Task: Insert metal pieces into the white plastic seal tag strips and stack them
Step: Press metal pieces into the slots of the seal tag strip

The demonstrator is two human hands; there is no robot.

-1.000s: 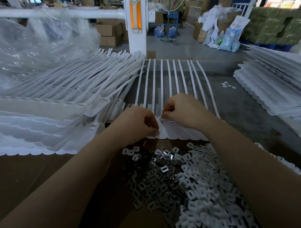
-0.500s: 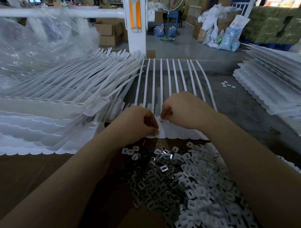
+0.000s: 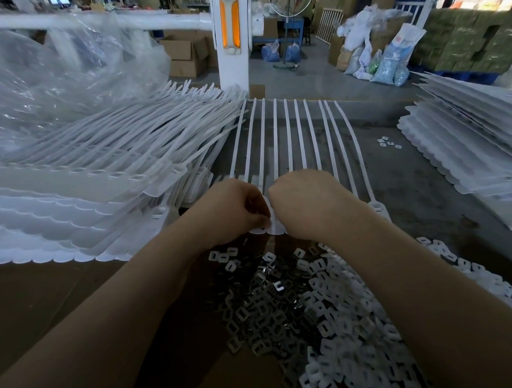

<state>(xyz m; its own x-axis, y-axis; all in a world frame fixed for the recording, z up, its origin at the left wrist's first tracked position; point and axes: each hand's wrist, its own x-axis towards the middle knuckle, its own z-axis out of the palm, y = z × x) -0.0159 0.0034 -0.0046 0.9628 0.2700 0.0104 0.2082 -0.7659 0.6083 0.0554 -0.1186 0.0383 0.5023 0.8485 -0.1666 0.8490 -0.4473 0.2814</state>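
A sheet of joined white seal tag strips (image 3: 297, 137) lies flat in front of me, its thin tails running away from me. My left hand (image 3: 234, 210) and my right hand (image 3: 309, 204) meet over its near edge, fingers curled down onto the tag heads (image 3: 272, 227). What the fingertips pinch is hidden. A heap of dark metal pieces (image 3: 262, 307) lies just below my hands. White plastic caps (image 3: 357, 336) lie beside it to the right.
A tall stack of white strip sheets (image 3: 83, 187) fills the left. Clear plastic wrap (image 3: 64, 71) bunches behind it. Another stack of sheets (image 3: 471, 143) sits at the right. A few loose caps (image 3: 388, 142) lie on the grey tabletop (image 3: 408, 199).
My right hand has slid left along the row of tag heads, closing up to my left hand. The left hand has stayed in place.
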